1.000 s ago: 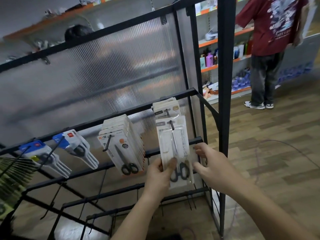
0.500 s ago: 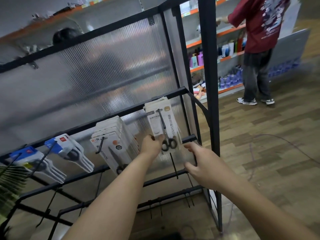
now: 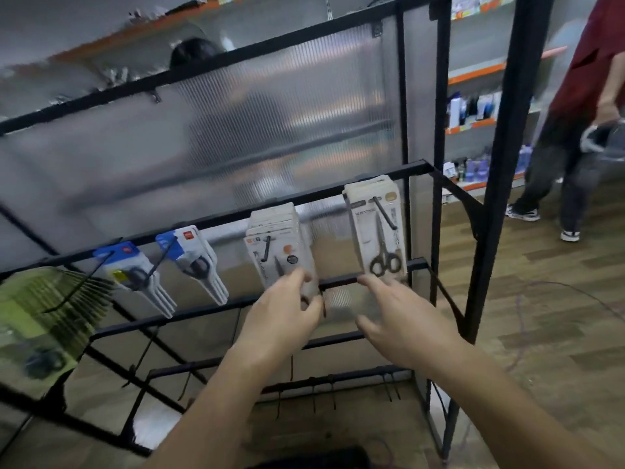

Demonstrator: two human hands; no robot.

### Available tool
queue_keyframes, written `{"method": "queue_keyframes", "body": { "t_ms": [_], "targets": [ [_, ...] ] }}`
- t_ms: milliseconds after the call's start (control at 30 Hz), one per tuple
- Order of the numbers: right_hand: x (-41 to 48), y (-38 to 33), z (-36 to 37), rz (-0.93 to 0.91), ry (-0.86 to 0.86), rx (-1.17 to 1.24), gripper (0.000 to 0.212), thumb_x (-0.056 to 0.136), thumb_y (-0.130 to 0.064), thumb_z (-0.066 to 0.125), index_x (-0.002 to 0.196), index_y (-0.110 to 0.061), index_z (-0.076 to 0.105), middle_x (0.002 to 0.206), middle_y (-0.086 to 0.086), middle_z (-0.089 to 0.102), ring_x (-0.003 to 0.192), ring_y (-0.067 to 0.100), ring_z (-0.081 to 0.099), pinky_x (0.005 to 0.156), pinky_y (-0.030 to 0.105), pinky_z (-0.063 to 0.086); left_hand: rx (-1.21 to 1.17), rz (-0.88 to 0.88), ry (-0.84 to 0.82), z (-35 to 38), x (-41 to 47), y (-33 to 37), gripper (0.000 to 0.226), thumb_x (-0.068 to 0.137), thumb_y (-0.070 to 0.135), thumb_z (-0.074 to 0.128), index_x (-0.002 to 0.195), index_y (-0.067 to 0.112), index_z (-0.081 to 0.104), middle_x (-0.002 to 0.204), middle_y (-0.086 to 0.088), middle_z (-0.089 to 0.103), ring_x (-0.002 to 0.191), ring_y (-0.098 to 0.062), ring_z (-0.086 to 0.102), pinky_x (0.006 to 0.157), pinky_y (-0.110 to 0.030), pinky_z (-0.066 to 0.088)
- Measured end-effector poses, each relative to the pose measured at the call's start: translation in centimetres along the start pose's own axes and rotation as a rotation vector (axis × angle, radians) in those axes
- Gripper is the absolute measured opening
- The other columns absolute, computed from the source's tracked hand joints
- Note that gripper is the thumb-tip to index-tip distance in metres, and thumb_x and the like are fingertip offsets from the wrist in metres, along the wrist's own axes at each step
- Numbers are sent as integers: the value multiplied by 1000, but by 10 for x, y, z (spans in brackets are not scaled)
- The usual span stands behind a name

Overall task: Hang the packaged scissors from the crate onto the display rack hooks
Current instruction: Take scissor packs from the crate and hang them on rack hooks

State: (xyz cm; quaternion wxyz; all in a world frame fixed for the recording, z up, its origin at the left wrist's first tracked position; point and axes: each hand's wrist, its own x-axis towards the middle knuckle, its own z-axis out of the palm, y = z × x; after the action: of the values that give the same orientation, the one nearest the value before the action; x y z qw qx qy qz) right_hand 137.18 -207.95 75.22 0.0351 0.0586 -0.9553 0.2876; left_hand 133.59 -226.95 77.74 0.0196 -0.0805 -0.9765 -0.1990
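My right hand point(image 3: 402, 316) is empty, fingers spread and relaxed, hovering just under the packaged scissors point(image 3: 377, 231) that hang at the front of the right-hand stack on their hook point(image 3: 384, 213). My left hand point(image 3: 284, 313) is at the lower edge of the neighbouring stack point(image 3: 279, 245) of carded scissors, fingers bent toward the front card. The blur there does not let me tell whether I pinch it or only touch it. Both stacks hang from the upper crossbar of the display rack point(image 3: 338, 284), with a ribbed panel point(image 3: 270, 130) behind. To do this step well, I judge I should check that the front pack's hole sits fully past the hook's upturned tip. Then I would nudge both stacks square with flat fingers, pushing at the card edges rather than the blister, so nothing swings off. The crate is out of view, so the next pack means turning away; bare hooks point(image 3: 333, 396) wait on the lower bars.
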Motion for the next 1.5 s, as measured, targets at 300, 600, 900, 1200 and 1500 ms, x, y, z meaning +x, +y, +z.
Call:
{"method": "queue_keyframes", "body": {
  "t_ms": [300,600,900,1200,1500],
  "targets": [
    [-53,-104,90,-10,-84,-147,64,101,-45,52,157,-33,25,158,-11,33,140,15,39,105,30,43,20,15,-14,-32,-111,-176,57,102,42,54,154,32,36,153,14,40,141,-5,34,118,-29,33],
    [-109,-207,191,136,-197,-224,66,99,-48,55,157,-34,26,159,-6,35,141,19,41,107,33,44,57,-72,-114,-42,-207,-324,64,102,47,49,159,29,26,162,8,32,150,-15,27,124,-39,27],
    [-148,-245,199,203,-180,-289,67,98,-50,55,156,-35,26,160,-9,33,140,18,43,102,36,49,26,-34,-104,-48,-244,-342,63,102,44,48,159,26,27,161,7,34,150,-15,27,124,-39,25],
    [-164,-239,202,202,-235,-290,68,100,-45,52,159,-31,23,163,-8,30,144,19,37,109,35,43,87,-10,-116,-39,-260,-330,60,101,42,49,157,27,31,159,7,38,148,-15,30,124,-38,24],
    [-162,-187,213,190,-349,-271,68,100,-47,52,159,-26,24,161,-1,34,143,24,39,110,40,42,174,-84,-219,-2,-258,-298,61,99,44,51,155,27,33,154,3,43,141,-21,39,119,-41,33]
  ]
}}
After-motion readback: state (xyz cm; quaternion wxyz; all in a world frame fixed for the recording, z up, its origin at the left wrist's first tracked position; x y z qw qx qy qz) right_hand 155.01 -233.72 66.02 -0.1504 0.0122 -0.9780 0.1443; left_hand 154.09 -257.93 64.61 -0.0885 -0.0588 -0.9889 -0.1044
